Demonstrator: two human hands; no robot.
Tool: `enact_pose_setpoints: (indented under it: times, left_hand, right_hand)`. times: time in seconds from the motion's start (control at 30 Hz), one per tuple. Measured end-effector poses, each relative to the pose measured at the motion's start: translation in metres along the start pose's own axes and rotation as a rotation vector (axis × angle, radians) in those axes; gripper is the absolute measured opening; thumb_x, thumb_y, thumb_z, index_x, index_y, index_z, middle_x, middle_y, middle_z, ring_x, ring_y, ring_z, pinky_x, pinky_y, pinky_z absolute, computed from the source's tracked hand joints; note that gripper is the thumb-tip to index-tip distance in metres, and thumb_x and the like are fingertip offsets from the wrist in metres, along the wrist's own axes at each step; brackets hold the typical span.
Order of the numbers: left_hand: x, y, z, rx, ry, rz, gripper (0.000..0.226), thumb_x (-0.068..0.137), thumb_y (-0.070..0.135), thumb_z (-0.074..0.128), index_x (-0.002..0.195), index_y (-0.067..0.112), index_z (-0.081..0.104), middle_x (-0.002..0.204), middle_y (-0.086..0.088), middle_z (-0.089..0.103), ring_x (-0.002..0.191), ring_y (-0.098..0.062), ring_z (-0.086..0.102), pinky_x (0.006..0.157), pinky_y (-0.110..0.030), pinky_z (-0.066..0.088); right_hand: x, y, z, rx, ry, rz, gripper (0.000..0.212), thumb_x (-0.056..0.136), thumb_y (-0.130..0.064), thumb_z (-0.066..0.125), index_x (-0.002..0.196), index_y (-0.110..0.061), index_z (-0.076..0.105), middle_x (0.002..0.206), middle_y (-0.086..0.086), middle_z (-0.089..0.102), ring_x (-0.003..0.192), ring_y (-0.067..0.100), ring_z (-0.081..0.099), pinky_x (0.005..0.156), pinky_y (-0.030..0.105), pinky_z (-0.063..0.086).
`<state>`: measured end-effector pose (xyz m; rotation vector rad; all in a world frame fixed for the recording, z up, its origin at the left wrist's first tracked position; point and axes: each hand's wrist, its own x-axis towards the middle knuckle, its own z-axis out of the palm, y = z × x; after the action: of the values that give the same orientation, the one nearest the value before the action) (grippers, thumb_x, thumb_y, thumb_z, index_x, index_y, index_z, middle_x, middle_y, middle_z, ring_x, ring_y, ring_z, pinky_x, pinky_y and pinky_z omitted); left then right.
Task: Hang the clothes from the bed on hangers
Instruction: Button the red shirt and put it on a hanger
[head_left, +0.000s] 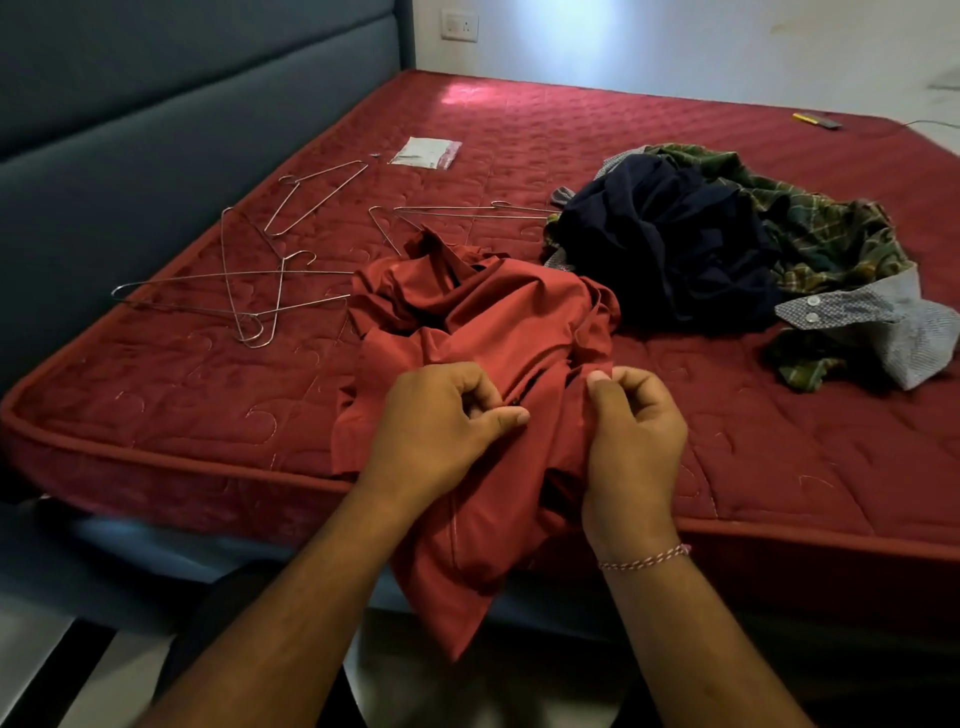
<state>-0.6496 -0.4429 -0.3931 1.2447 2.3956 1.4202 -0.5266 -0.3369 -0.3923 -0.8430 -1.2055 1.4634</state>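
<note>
Red shirt (483, 332) bunched at near edge of bed (156, 395), tail overhanging. Left hand (441, 431) and right hand (631, 436) fingers pinching fabric. Risk: sliding off if released; snagging on wire hangers (234, 291) close beside.

A bed with a bare red quilted mattress (623, 135) fills most of the view. At ten o'clock a padded blue-grey headboard (182, 104) rises along its left side. A white wall (701, 41) runs behind from twelve to two o'clock, carrying a pale switch plate (460, 24) at twelve and a soft patch of light beside it. Pale floor (31, 654) shows at seven o'clock.
</note>
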Motion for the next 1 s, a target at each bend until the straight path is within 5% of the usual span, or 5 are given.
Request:
enact_pose_setpoints:
  times: [0.13,0.37,0.5,0.67,1.0]
  left_hand:
    - [-0.002,0.003,0.006,0.063,-0.053,0.038,0.018,0.083,0.031,0.085,0.074,0.024,0.072,0.060,0.011,0.065,0.057,-0.004,0.060,0.055,-0.021,0.045]
    - [-0.006,-0.019,0.006,-0.513,0.003,-0.148,0.022,0.094,0.007,0.072,0.082,0.023,0.079,0.077,0.007,0.073,0.072,-0.003,0.062,0.070,-0.023,0.051]
    - [-0.009,-0.013,0.015,-0.524,-0.042,-0.132,0.016,0.095,0.007,0.072,0.087,0.018,0.080,0.087,0.002,0.079,0.083,-0.007,0.071,0.081,-0.026,0.057]
    - [-0.011,-0.019,0.038,-0.328,0.198,-0.142,0.014,0.088,0.019,0.082,0.078,0.028,0.078,0.087,0.006,0.070,0.081,-0.006,0.069,0.078,-0.030,0.057]
    - [-0.021,-0.016,0.048,-0.182,0.309,-0.080,0.014,0.081,0.045,0.073,0.074,0.033,0.074,0.099,0.021,0.060,0.104,-0.008,0.059,0.081,-0.037,0.055]
  right_hand:
    - [-0.005,0.002,0.004,-0.331,-0.178,-0.257,0.016,0.094,-0.015,0.068,0.084,-0.026,0.062,0.078,-0.017,0.065,0.071,0.000,0.060,0.069,0.020,0.050]
    - [-0.012,0.034,0.004,-0.668,-0.368,-0.479,0.009,0.089,-0.018,0.072,0.088,-0.023,0.065,0.085,-0.014,0.068,0.081,0.005,0.066,0.073,0.027,0.054]
    - [-0.003,0.040,0.001,-0.577,-0.406,-0.328,0.008,0.087,-0.015,0.077,0.088,-0.022,0.073,0.087,-0.014,0.073,0.085,0.004,0.069,0.077,0.019,0.053]
    - [0.003,0.042,-0.004,-0.421,-0.357,-0.138,0.017,0.088,-0.006,0.076,0.082,-0.022,0.072,0.080,-0.017,0.073,0.077,-0.001,0.066,0.075,0.016,0.050]
    - [-0.005,0.043,-0.010,-0.369,-0.332,-0.175,0.012,0.087,-0.006,0.078,0.083,-0.016,0.073,0.081,-0.009,0.074,0.076,0.003,0.067,0.072,0.016,0.052]
